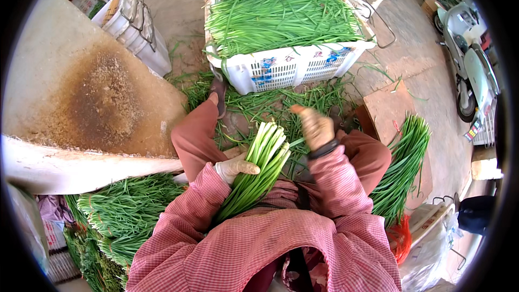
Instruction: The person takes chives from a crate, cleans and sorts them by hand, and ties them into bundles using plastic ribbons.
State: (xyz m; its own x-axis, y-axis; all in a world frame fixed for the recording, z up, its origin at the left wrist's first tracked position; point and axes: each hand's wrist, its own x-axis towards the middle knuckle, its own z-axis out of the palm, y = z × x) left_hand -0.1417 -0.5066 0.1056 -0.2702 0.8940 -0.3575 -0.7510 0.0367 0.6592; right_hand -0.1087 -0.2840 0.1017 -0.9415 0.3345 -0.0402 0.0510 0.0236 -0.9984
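My left hand [235,168], in a pale glove, grips a bunch of garlic chives [264,158] over my lap. The white-green stem ends point up and away from me; the leaves run back under my left forearm. To the right of the stems, my right hand [317,129] is raised and motion-blurred, its fingers curled, with something orange [298,108] at a fingertip. Whether it holds anything is unclear. A green leaf shows beside its wrist. Ahead stands a white plastic crate [239,74] heaped with loose chives [284,16].
Loose leaves [284,99] litter the floor between my feet. Tied chive bundles [125,207] are stacked at my left below a stained slab [109,89]. More chives [405,170] lie on a brown board [391,107] at right, near red netting [400,237]. A scooter [470,61] stands beyond.
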